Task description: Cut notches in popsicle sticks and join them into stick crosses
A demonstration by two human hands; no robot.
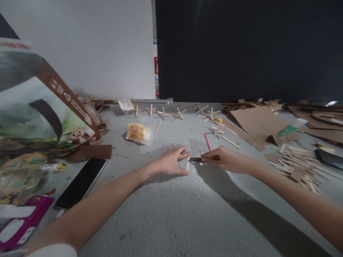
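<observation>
Near the middle of the table, my left hand (173, 162) steadies a short flat wooden stick (188, 164) between thumb and fingertips. My right hand (227, 159) grips a utility knife (199, 160) with a dark blade and a bit of yellow on it. The blade tip meets the stick or lies right beside it; I cannot tell which. Just beyond my right hand lies a thin red patterned rod (208, 141). Crossed wooden stick pieces (180, 113) stand in a row farther back, and a loose stick (230, 142) lies to the right.
A yellow printed packet (138, 133) sits beyond my left hand. At left are a phone (81, 182), a purple device (26, 221) and a large printed bag (40, 103). Cardboard (258, 123) and a pile of wooden sticks (297, 162) lie at right. A dark panel (249, 50) rises behind.
</observation>
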